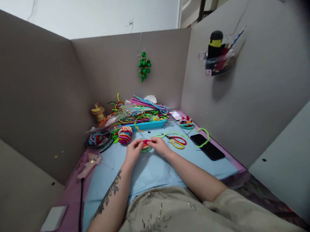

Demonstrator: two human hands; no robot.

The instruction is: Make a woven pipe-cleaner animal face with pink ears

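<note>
Both hands meet over the blue cover (153, 168) around a small fuzzy pipe-cleaner piece (145, 148), red on top with orange, cream and green coils below. My left hand (134, 151) pinches its left side, while the fingers of my right hand (159, 146) close on the right side. The fingertips hide part of the piece. Just right of my right hand lie scissors (178, 142) with one red and one yellow handle, by a light green pipe cleaner (181, 134). A striped, multicoloured fuzzy bundle (125, 135) stands behind my left hand.
Behind, a blue tray (145, 125) borders a heap of pipe cleaners (141, 109). A dark bowl (100, 138) and pink glue gun (91, 164) are left. A black phone (208, 147) and round fuzzy piece (186, 123) lie right. Grey panels (120, 69) enclose the table.
</note>
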